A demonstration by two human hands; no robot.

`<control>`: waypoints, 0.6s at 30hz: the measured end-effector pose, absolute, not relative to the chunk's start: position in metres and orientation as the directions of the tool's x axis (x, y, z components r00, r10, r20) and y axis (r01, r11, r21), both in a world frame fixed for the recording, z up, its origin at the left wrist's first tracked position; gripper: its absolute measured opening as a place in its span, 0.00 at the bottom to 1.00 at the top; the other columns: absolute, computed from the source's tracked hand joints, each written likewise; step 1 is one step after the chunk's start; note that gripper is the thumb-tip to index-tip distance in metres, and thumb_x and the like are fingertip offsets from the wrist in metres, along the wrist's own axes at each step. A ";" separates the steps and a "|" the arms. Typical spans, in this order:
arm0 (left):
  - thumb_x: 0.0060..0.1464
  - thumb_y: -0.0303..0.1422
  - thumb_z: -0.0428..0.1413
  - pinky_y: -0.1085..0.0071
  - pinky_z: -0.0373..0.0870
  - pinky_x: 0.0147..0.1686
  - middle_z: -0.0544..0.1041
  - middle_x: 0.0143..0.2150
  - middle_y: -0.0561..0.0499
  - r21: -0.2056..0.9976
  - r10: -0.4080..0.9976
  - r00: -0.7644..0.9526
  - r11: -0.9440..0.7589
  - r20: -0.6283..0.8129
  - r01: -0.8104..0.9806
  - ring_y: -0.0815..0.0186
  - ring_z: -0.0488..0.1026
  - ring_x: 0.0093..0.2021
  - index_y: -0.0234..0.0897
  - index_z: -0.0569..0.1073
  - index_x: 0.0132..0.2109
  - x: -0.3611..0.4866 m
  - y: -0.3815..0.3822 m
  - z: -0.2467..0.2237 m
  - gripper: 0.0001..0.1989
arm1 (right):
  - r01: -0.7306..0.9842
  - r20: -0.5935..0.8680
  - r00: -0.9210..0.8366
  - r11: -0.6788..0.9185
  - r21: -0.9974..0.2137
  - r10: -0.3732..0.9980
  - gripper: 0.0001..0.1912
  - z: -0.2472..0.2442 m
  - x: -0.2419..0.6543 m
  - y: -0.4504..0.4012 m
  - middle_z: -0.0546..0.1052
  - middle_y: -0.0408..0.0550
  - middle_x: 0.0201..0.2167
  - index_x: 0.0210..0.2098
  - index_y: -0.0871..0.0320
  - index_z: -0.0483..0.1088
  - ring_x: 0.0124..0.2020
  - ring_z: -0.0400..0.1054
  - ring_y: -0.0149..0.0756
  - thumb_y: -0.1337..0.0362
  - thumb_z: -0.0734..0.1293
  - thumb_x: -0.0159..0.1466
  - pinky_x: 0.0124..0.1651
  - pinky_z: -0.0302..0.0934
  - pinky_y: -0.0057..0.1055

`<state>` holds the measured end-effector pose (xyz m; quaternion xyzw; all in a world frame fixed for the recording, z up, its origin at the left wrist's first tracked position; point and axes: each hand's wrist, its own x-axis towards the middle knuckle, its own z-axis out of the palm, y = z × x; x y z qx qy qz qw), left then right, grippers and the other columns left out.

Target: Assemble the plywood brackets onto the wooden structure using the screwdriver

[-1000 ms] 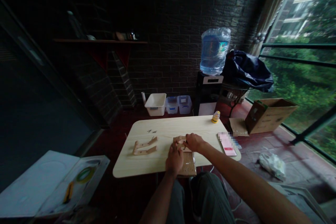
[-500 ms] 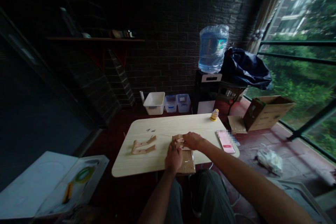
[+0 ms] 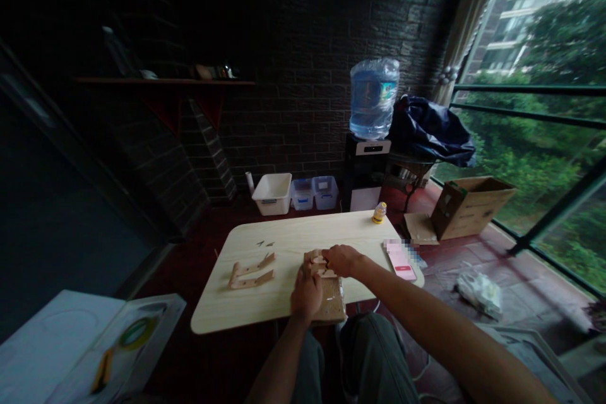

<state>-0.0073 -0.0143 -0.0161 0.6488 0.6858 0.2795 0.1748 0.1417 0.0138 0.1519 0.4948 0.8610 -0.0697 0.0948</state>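
A small light-wood piece (image 3: 322,273) lies on a taped brown cardboard slab (image 3: 332,305) that overhangs the table's near edge. My left hand (image 3: 307,295) is closed on the left side of the wooden piece, pressing it against the cardboard. From the right, my right hand (image 3: 344,260) is closed at the piece's upper right; a dark bit shows by its fingertips, too small to name. Left of the hands, a U-shaped wooden frame (image 3: 252,279) with holes rests on the pale table (image 3: 293,233). Several small dark parts (image 3: 265,243) lie behind that frame.
A yellow-capped bottle (image 3: 379,212) and a pink-screened phone (image 3: 400,259) sit on the table's right side. Plastic bins (image 3: 272,194) and a water dispenser (image 3: 368,164) stand behind. At lower left is an opened white case (image 3: 89,341); a cardboard box (image 3: 471,207) stands by the window.
The camera view has shifted slightly, so the scene sits a little lower and further left. Both hands stay at the wooden piece on the cardboard, with little visible movement.
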 end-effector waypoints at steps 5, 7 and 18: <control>0.69 0.39 0.41 0.62 0.69 0.61 0.65 0.70 0.42 0.595 0.989 -0.114 0.035 0.095 0.803 0.57 0.65 0.67 0.42 0.56 0.72 -0.008 -0.012 -0.019 0.27 | 0.852 -0.221 -0.513 0.523 -0.015 0.829 0.17 0.151 0.135 0.014 0.81 0.64 0.48 0.55 0.60 0.72 0.50 0.78 0.50 0.62 0.66 0.68 0.46 0.73 0.42; 0.69 0.38 0.42 0.62 0.68 0.62 0.65 0.70 0.42 0.602 0.989 -0.103 0.016 0.109 0.798 0.57 0.65 0.68 0.43 0.57 0.72 -0.009 -0.012 -0.019 0.27 | 0.884 -0.223 -0.460 0.467 -0.023 0.859 0.17 0.148 0.133 0.014 0.81 0.65 0.48 0.54 0.60 0.73 0.49 0.78 0.52 0.59 0.65 0.69 0.46 0.73 0.42; 0.69 0.37 0.41 0.61 0.66 0.65 0.65 0.70 0.41 0.615 0.984 -0.097 -0.015 0.148 0.788 0.58 0.63 0.69 0.39 0.57 0.72 -0.009 -0.011 -0.021 0.28 | 0.891 -0.200 -0.453 0.436 -0.128 0.869 0.25 0.143 0.154 0.009 0.80 0.62 0.51 0.61 0.59 0.65 0.50 0.77 0.51 0.56 0.65 0.68 0.47 0.70 0.42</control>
